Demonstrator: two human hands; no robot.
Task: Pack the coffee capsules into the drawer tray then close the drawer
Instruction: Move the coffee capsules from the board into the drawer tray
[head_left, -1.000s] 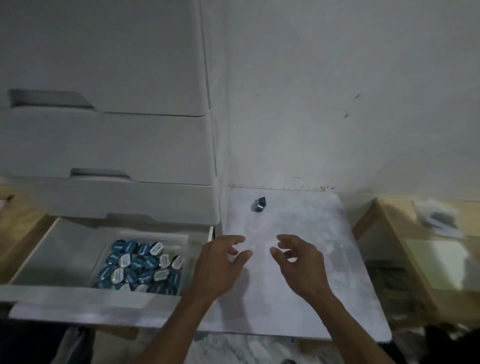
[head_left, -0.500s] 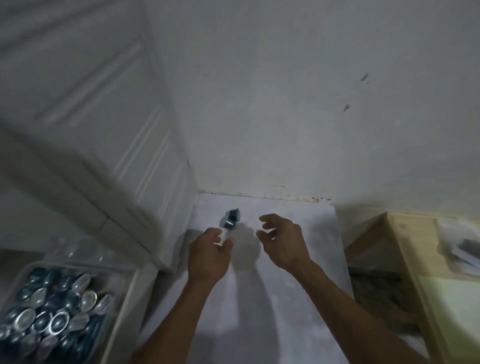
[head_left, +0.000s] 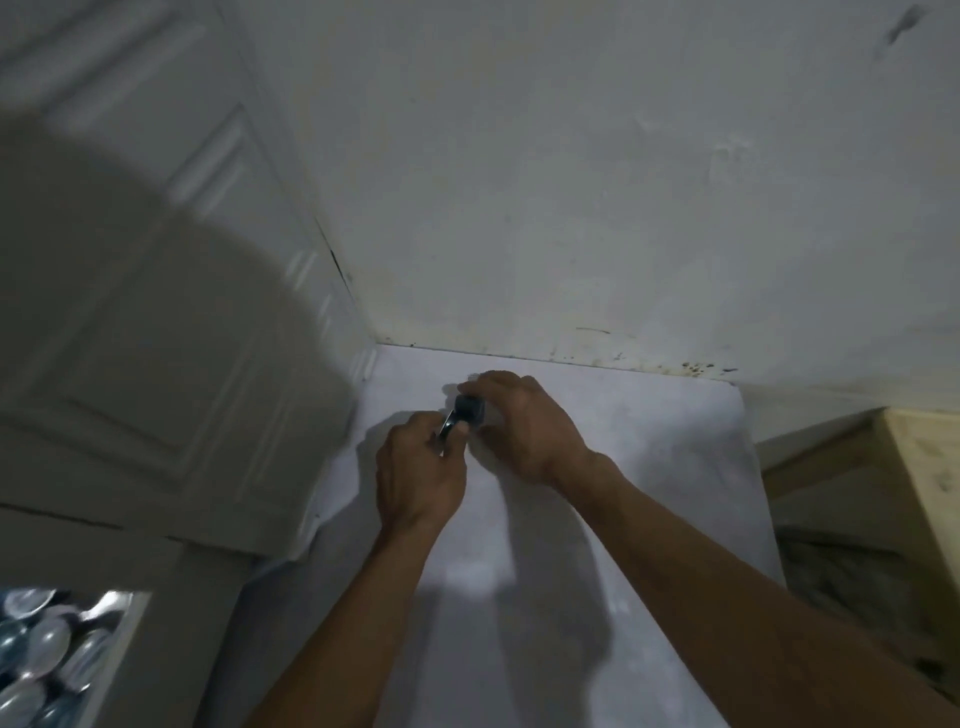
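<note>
Head view: we see two bare hands meeting on one dark blue coffee capsule near the back of the white tabletop.

We see the white tabletop (head_left: 649, 467) run back to the pale wall (head_left: 571, 182), its right edge dropping off beside a light wooden frame (head_left: 914, 467), with open surface in front of and right of the hands. One small dark blue coffee capsule (head_left: 469, 408) sits close to the wall. Our left hand (head_left: 418, 470) pinches its foil rim between thumb and fingers; our right hand (head_left: 519, 421) curls over it, fingers touching its top, the grip part closed. At lower left, the white drawer tray (head_left: 122, 639) holds many blurred silver-and-blue capsules (head_left: 47, 654), too blurred to count, below the white drawer cabinet (head_left: 156, 338).
</note>
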